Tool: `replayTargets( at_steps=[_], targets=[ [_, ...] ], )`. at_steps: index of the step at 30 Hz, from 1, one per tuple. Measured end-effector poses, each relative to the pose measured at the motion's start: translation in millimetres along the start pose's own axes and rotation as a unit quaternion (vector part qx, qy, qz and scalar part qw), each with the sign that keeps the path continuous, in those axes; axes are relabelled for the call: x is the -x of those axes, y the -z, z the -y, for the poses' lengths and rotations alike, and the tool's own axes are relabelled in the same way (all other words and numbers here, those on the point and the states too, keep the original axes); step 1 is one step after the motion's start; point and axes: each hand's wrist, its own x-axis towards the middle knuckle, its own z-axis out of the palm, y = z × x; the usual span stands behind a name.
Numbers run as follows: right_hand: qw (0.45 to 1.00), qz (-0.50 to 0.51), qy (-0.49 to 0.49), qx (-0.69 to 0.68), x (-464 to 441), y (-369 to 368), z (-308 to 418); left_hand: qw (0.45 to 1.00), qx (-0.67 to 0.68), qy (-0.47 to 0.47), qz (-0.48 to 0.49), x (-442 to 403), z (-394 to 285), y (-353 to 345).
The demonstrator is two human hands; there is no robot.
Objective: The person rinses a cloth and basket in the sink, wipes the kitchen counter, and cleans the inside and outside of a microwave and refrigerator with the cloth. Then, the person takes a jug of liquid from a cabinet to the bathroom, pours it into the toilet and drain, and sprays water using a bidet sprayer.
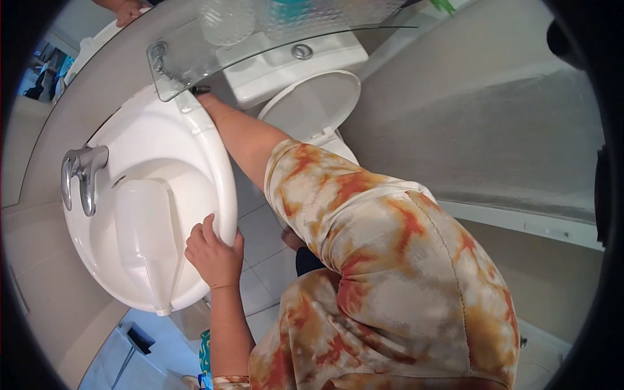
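Observation:
My left hand point(216, 255) is closed over the near rim of the white washbasin point(224, 175), with the thumb outside and the fingers inside. In the bowl lies a translucent white plastic bottle point(144, 214), its narrow neck resting at the rim. Beyond my left hand, the chrome faucet point(88, 172) rises from the basin's back. My right arm stretches down past the basin's side, and only the edge of my right hand point(207, 101) shows beside a small dark fitting point(200, 90). The basin and the glass shelf hide its fingers.
A glass shelf point(188, 71) with clear textured containers point(227, 19) juts out above the basin. The toilet point(312, 101) stands beside my right arm, its lid raised. A mirror point(45, 110) covers the wall behind the faucet. Grey floor tiles point(260, 227) lie below.

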Motion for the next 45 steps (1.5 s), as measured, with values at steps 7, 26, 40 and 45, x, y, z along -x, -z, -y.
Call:
replayTargets(
  at_steps=[7, 26, 40, 45],
  targets=[
    [0.976, -0.098, 0.132, 0.142, -44, 19, -34, 1.0, -0.001, -0.017, -0.012, -2, 1, 0],
    [0.99, -0.059, 0.059, 0.11, 422, 146, -128, 0.999, -0.04, -0.028, -0.018, 8, -7, 5],
    [0.933, -0.199, 0.253, -0.162, 629, 312, -95, 0.861, 0.255, -0.418, 0.133, 87, -221, -34],
    [0.977, -0.01, 0.203, 0.069, 659, 301, -69, 0.61, 0.297, -0.205, 0.705, 127, -316, -61]
  ],
)
